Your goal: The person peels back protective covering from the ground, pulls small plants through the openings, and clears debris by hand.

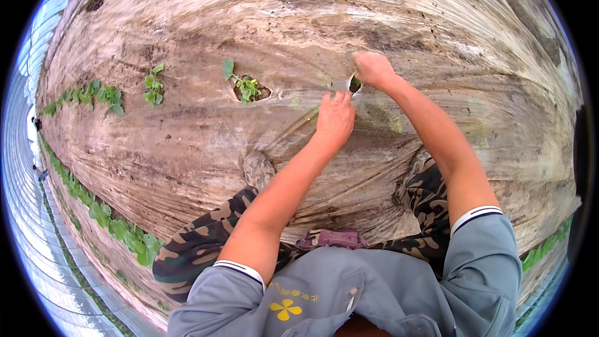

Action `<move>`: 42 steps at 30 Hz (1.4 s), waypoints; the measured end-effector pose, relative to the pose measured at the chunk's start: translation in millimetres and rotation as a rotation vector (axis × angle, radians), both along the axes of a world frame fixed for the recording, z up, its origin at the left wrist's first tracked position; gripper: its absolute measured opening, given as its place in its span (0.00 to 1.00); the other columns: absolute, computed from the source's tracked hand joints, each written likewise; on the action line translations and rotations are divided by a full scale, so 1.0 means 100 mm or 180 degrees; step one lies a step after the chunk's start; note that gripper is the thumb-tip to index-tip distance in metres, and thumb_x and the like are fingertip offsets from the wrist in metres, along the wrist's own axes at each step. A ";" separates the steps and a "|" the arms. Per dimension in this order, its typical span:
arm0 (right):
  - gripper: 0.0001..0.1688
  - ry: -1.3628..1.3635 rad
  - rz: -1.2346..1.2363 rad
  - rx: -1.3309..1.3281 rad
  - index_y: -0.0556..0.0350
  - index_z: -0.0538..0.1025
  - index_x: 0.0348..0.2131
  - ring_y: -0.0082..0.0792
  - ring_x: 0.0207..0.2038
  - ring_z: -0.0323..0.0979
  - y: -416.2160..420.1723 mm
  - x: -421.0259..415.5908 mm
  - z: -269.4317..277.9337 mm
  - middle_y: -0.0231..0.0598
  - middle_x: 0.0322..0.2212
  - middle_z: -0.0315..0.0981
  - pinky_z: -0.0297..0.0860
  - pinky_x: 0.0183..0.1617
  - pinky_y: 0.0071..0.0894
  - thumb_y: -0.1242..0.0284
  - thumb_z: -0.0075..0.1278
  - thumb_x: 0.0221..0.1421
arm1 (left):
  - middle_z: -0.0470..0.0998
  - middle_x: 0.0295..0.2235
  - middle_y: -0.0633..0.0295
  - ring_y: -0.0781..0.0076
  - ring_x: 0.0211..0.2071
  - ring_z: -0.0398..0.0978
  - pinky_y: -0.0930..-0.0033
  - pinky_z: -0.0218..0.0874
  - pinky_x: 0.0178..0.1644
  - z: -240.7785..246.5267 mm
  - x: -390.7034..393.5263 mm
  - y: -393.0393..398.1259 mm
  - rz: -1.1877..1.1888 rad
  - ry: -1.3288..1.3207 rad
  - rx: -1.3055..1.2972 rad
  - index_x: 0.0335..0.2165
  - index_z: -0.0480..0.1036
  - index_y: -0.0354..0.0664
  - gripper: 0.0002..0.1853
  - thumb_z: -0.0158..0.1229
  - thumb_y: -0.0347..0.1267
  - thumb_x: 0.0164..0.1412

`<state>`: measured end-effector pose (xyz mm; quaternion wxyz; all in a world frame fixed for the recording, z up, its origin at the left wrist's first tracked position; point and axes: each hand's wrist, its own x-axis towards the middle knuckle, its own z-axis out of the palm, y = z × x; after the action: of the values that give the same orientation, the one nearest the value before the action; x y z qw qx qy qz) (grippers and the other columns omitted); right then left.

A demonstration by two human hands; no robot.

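Observation:
Thin, clear plastic mulch film [201, 145] covers the soil bed before me. My left hand [336, 114] pinches the film at the near side of a small torn hole [354, 85]. On the hole's far right side, my right hand [373, 68] is closed on the edge, and the film is pulled taut and whitish between the two. A bit of green leaf and dark soil shows through the opening; the fingertips are partly hidden. Left of my hands, a leafy seedling [248, 89] stands out of a wider hole, its larger leaf lying on the film.
Further left along the same row grow another seedling [153, 86] and several leafy plants [110, 97]. A second green row [117, 227] runs at lower left. My camouflage-trousered knees flank a purple pouch [332, 238]. Greenhouse walling [28, 224] curves at far left, where distant people appear.

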<state>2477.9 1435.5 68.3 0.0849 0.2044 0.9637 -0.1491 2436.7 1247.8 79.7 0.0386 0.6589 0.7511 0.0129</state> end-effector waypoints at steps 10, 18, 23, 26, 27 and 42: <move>0.06 0.0601 -0.0263 -0.1676 0.56 0.71 0.28 0.49 0.35 0.74 -0.21 0.22 0.19 0.44 0.29 0.75 0.69 0.37 0.45 0.72 0.47 0.50 | 0.76 0.33 0.60 0.65 0.42 0.72 0.57 0.55 0.54 0.15 -0.34 0.17 -0.0735 -0.0412 -0.0495 0.31 0.71 0.43 0.06 0.49 0.29 0.53; 0.09 -0.0725 0.0928 -0.0076 0.56 0.76 0.25 0.47 0.29 0.76 -0.27 0.26 0.44 0.48 0.23 0.76 0.71 0.31 0.41 0.71 0.46 0.50 | 0.76 0.27 0.61 0.65 0.37 0.74 0.58 0.57 0.47 0.21 -0.48 0.20 -0.0756 -0.0740 -0.0378 0.30 0.69 0.43 0.05 0.49 0.29 0.53; 0.11 -0.0519 0.0537 0.0503 0.56 0.76 0.20 0.44 0.27 0.77 -0.19 0.26 0.31 0.45 0.21 0.77 0.71 0.28 0.40 0.71 0.46 0.50 | 0.76 0.23 0.64 0.67 0.34 0.73 0.61 0.57 0.43 0.18 -0.37 0.17 -0.0661 -0.0309 -0.0515 0.27 0.70 0.45 0.04 0.50 0.30 0.51; 0.07 -0.0394 0.0558 0.0590 0.53 0.75 0.25 0.42 0.28 0.77 -0.08 0.36 0.27 0.42 0.22 0.77 0.72 0.27 0.40 0.72 0.45 0.51 | 0.74 0.24 0.66 0.69 0.35 0.71 0.62 0.56 0.44 0.08 -0.45 0.02 -0.0917 -0.0195 -0.0412 0.25 0.72 0.47 0.03 0.51 0.31 0.51; 0.07 -0.0363 0.0540 0.0597 0.52 0.75 0.27 0.42 0.28 0.78 -0.07 0.41 0.27 0.41 0.22 0.77 0.72 0.27 0.40 0.73 0.45 0.51 | 0.73 0.24 0.67 0.70 0.36 0.70 0.61 0.56 0.45 0.07 -0.51 -0.05 -0.1021 -0.0190 -0.0327 0.25 0.72 0.48 0.03 0.51 0.31 0.50; 0.17 -0.0750 0.0182 0.0471 0.48 0.70 0.43 0.46 0.27 0.75 0.29 0.89 0.21 0.44 0.22 0.75 0.69 0.28 0.45 0.75 0.44 0.50 | 0.70 0.37 0.65 0.68 0.45 0.67 0.53 0.53 0.52 0.01 -0.52 -0.43 -0.1050 -0.0322 -0.0539 0.36 0.72 0.46 0.11 0.54 0.29 0.49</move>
<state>2566.6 1464.0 89.3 0.1864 0.1986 0.9609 -0.0502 2384.7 1205.1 81.1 0.1332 0.7660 0.6284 -0.0237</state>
